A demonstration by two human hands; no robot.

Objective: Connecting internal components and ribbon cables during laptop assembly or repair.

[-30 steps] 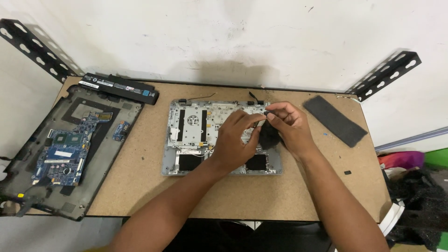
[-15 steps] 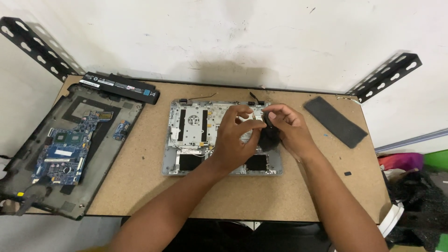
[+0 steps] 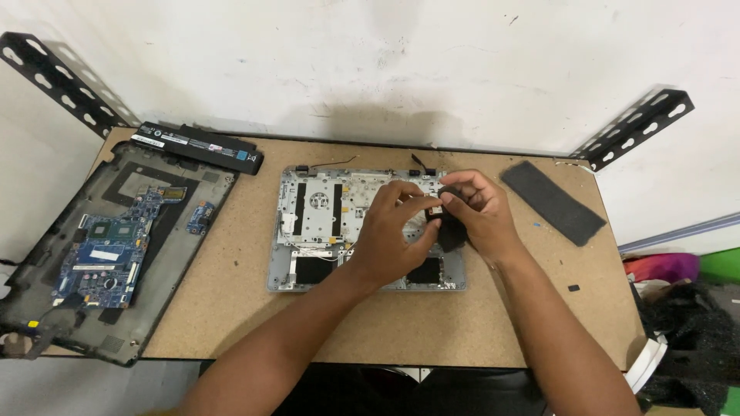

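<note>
Since a second earlier my hands had barely shifted: they stayed over the right half of the silver laptop chassis (image 3: 324,223), only drawn a little closer around the small black part (image 3: 445,228). My left hand (image 3: 393,235) was curled, thumb and forefinger pinching a small tan-tipped piece at the part's upper edge. My right hand (image 3: 479,212) was cupped around the black part from the right, its fingers closed on it; how firmly, I could not tell. The part sat just above the chassis, near its right end, between my two hands.

The chassis lay in the middle of the brown particle-board table (image 3: 231,308). To the left lay the dark bottom cover (image 3: 46,270) with the blue circuit board (image 3: 104,254) in it, hanging partly over the table's edge. A long black battery (image 3: 196,146) lay at the back left, touching the cover's corner. A dark grey foam strip (image 3: 553,202) lay well apart to the right.
</note>
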